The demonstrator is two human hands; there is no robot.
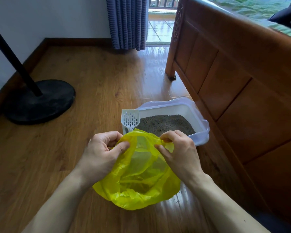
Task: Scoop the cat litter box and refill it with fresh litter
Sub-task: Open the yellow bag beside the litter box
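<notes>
A yellow plastic bag (138, 182) lies on the wooden floor in front of me with its mouth held apart. My left hand (101, 152) pinches the bag's left rim. At the right rim, my right hand (178, 150) pinches the plastic between thumb and fingers. Dark litter shows through the bag's bottom. Behind the bag stands a white litter box (190, 110) with a pale lilac rim, holding grey-brown litter (165, 124). A white slotted scoop (130, 121) leans at the box's left front corner, its handle hidden behind the bag.
A wooden bed footboard (233, 78) runs along the right, close to the box. A black round stand base (39, 101) with a pole sits at the left. Blue curtains (128, 22) and an open balcony door are at the back. Litter grains (180, 197) lie beside the bag.
</notes>
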